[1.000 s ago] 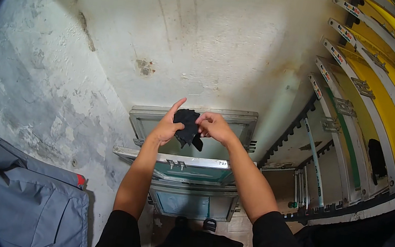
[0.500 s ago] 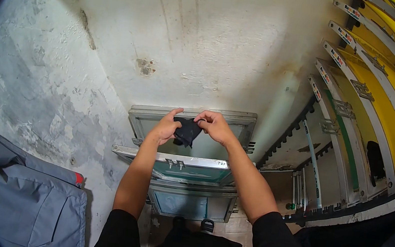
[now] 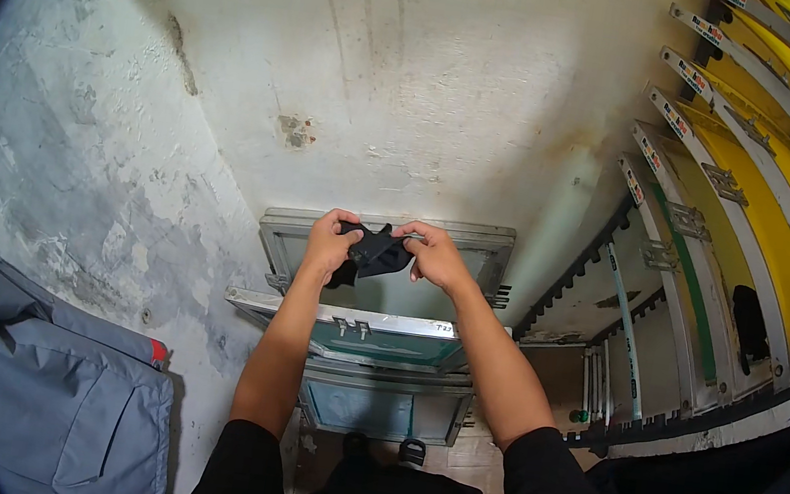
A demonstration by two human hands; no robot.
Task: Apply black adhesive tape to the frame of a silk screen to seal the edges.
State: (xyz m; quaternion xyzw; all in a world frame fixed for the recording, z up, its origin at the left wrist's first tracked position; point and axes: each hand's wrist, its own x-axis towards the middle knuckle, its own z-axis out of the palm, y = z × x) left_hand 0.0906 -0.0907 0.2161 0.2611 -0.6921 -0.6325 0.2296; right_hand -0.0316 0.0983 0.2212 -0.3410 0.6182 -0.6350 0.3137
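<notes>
A small piece of black cloth (image 3: 382,253) hangs between my two hands, folded and creased, with a dark flap drooping at its left. My left hand (image 3: 330,243) pinches its left edge between thumb and fingers. The right edge is gripped by my right hand (image 3: 431,253), thumb against forefinger. Below and behind the cloth stands a metal-framed screen (image 3: 288,230) leaning at the wall. Nearer to me, another framed screen (image 3: 384,322) shows its pale top bar with small metal clips.
A rack at the right holds several metal frames with yellow mesh (image 3: 775,199). A grey jacket (image 3: 80,405) hangs at the lower left beside the stained wall (image 3: 108,136). A third framed screen (image 3: 357,409) stands close to my feet. Thin rods (image 3: 603,385) stand near the rack's base.
The black cloth has been spread wider sideways between my hands. My left hand's fingers have closed in on its edge, and my right hand has shifted slightly right.
</notes>
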